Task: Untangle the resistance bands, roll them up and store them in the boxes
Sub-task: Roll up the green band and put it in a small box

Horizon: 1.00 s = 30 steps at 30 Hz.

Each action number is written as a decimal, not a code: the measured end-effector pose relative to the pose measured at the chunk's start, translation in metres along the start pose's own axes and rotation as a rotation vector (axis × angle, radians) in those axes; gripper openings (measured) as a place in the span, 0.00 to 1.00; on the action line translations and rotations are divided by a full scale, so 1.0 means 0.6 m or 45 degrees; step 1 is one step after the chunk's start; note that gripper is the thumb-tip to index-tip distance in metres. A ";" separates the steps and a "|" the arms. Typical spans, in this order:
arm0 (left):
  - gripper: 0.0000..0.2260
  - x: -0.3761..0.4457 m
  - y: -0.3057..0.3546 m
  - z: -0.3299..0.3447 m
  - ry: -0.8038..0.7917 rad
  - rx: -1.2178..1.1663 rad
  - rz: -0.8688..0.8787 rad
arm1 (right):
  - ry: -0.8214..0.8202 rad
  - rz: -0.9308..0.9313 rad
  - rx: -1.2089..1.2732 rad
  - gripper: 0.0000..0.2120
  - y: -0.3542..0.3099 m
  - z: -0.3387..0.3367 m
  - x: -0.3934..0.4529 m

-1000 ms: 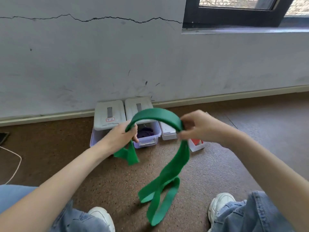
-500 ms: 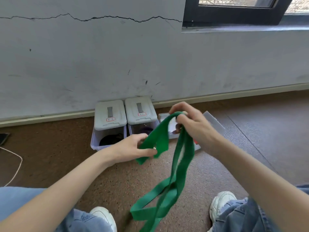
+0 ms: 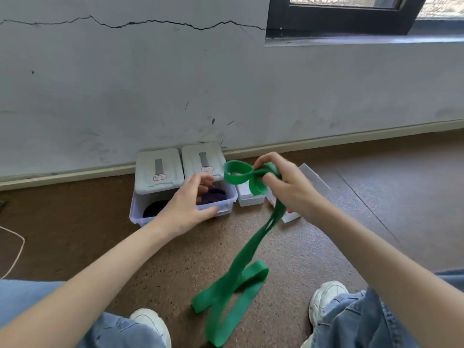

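A green resistance band hangs from my right hand, which grips its upper end; a small loop of it curls to the left of the fingers and the long tail trails onto the floor between my shoes. My left hand is off the band, fingers loosely spread, hovering over the clear storage boxes. The left box holds a dark band, the one beside it a purple band. Both grey lids lean behind them.
Two more small clear boxes sit to the right, behind the band, one with something red in it. A white cable lies on the floor at far left. The wall and skirting run behind the boxes. My shoes flank the tail.
My left hand has let go of the band and moved away to the left. My right hand now holds the band alone, with a small loop formed at its top.
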<state>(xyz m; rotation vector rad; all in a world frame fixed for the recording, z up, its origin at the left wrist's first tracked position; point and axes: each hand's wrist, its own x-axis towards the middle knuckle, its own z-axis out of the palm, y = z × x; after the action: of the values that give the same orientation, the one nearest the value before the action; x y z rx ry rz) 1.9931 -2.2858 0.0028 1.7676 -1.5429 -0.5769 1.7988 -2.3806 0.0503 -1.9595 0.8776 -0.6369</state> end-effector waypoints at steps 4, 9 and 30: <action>0.26 0.006 0.015 0.012 -0.155 -0.029 0.189 | -0.181 -0.176 0.085 0.11 -0.022 0.018 -0.006; 0.03 0.003 0.006 0.009 -0.189 -0.164 0.023 | -0.011 -0.031 0.475 0.12 -0.025 0.004 -0.001; 0.30 0.007 -0.042 -0.014 -0.143 0.387 -0.399 | 0.203 -0.053 0.260 0.13 0.003 -0.002 -0.004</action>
<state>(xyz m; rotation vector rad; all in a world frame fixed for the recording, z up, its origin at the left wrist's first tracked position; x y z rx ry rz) 2.0163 -2.2874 -0.0101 2.2684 -1.4996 -0.6252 1.7958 -2.3801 0.0490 -1.7651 0.8348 -0.8821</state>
